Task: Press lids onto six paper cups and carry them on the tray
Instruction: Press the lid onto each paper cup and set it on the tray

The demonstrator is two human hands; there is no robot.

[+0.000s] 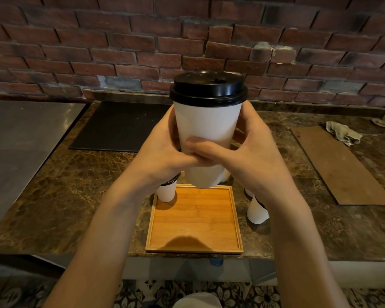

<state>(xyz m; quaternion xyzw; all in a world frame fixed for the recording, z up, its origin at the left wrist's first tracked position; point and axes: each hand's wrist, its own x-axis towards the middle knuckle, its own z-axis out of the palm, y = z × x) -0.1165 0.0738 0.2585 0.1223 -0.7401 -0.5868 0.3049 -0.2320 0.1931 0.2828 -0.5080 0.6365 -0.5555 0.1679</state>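
Observation:
A white paper cup (206,123) with a black lid (208,87) is held upright in the air above the counter. My left hand (162,150) and my right hand (247,147) both grip its lower half, thumbs crossing in front. Below it lies a square wooden tray (195,221) with nothing standing on it. A lidded white cup (166,191) stands by the tray's left rear corner, partly hidden by my left wrist. Another white cup (257,211) stands right of the tray, half hidden by my right forearm. More cups behind the held one are mostly hidden.
The brown marble counter (76,196) runs to a brick wall behind. A black mat (120,125) lies at the back left, a steel surface (20,141) further left. A brown board (340,165) and a crumpled cloth (342,132) lie on the right.

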